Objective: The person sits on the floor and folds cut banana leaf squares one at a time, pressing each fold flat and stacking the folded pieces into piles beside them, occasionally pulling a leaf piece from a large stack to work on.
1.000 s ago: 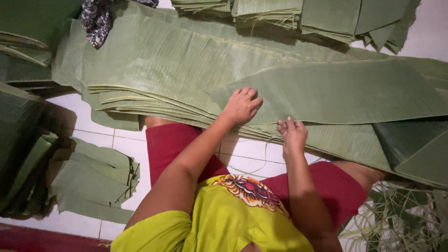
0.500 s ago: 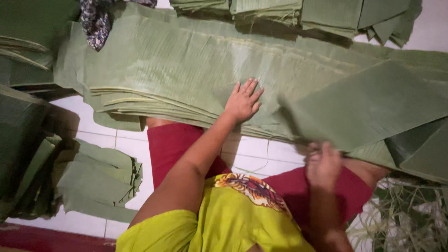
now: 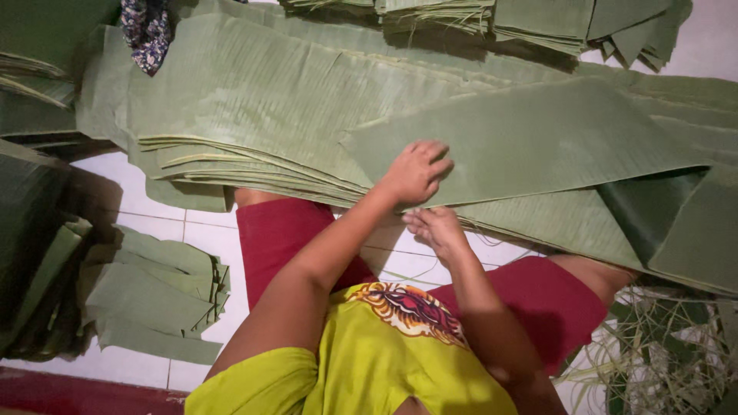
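Centrally, our left hand (image 3: pixel 417 170) lies palm down, fingers loosely spread, pressing the top leaf (image 3: pixel 530 138) without gripping it. Just below, our right hand (image 3: pixel 434 229) pinches that leaf's near edge with curled fingers. This leaf lies slanted across the long leaf stack (image 3: pixel 254 100) spanning the frame's upper half. Folded leaves (image 3: pixel 154 296) sit at lower left, more bundles (image 3: pixel 538 19) along the top, and a patterned cloth (image 3: pixel 147 27) at upper left.
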